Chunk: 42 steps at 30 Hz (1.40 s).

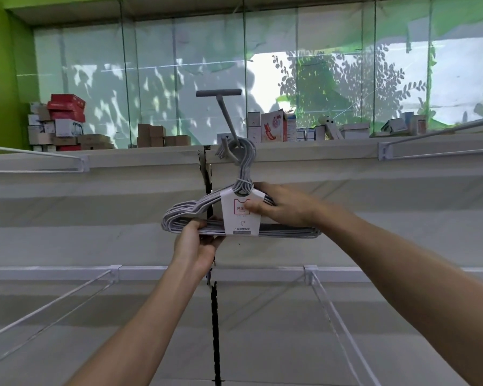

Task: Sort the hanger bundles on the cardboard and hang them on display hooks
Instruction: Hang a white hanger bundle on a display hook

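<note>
Boxes: we see red and brown cartons point(67, 121) stacked upper left of the frame, behind the shelf top.
Left hand: our left hand point(197, 247) grips the bundle's lower bar from below, fingers curled round it.
Hanger bundle: grey hanger bundle point(191, 215), centre of frame, hook tops looped over the display hook point(229, 122).
Label: white paper label point(241, 215) wraps the bundle's middle.
Right hand: our right hand point(287, 208) pinches the label, thumb in front.

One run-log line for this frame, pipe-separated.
step: hanging | object: grey wire hanger bundle with white paper label | left hand: grips bottom bars | right hand: pinches label | hooks over grey T-bar display hook
</note>
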Available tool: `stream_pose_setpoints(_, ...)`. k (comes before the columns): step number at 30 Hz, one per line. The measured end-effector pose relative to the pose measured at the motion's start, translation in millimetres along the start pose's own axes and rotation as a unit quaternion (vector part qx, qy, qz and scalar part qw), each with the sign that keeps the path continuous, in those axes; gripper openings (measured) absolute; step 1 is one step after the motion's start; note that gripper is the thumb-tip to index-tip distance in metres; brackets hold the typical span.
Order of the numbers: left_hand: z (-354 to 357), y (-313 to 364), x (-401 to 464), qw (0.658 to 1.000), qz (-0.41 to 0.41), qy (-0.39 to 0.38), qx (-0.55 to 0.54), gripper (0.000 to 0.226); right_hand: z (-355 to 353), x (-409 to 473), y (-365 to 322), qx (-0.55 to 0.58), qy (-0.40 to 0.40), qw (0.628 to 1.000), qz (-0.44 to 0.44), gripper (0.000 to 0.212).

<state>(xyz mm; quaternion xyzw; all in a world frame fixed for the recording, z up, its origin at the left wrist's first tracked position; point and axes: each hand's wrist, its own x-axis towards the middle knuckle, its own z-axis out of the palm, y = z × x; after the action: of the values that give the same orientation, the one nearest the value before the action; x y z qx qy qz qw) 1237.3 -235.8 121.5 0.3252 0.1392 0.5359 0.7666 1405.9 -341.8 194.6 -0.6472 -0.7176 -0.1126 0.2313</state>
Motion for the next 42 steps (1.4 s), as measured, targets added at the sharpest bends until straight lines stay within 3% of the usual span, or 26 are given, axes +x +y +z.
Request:
stream_pose_setpoints(7, -0.6, 6.1, -9.7, 1.0, -0.022, 0.001, 0.008, 0.019, -1.0, -5.3, -10.5, 0.011, -0.01, 1.0, 0.025, 0.058)
stream_pose_setpoints(12, -6.0, 11.8, -34.4, 0.987, -0.067, -0.027, 0.146, 0.017, -1.2, -11.9, -23.2, 0.026, 0.0, 0.998, 0.051, 0.06)
stream_pose_setpoints(17, -17.7, 18.0, -56.3, 0.962, -0.063, -0.046, 0.26, 0.024, -12.5, -30.1, -36.4, 0.017, 0.078, 0.995, 0.064, 0.071)
stream_pose_setpoints(25, -36.0, 27.9, -100.5, 0.9, 0.034, -0.113, 0.419, 0.021, -26.7, -101.5, -67.0, 0.02, 0.199, 0.976, 0.09, 0.042)
stream_pose_setpoints(33, -26.4, 21.2, -129.2, 0.9, 0.002, -0.164, 0.403, 0.019, -32.3, -170.7, -87.3, -0.031, 0.218, 0.967, 0.126, 0.033)
stream_pose_setpoints(38, -6.0, 5.8, -159.7, 0.872, 0.05, -0.251, 0.417, 0.015, -51.0, -209.2, -96.0, -0.059, 0.24, 0.958, 0.148, 0.032)
stream_pose_setpoints(42, 16.9, -10.1, -200.6, 0.827, 0.097, -0.347, 0.43, 0.017, -70.1, -251.4, -97.3, -0.054, 0.255, 0.949, 0.175, 0.029)
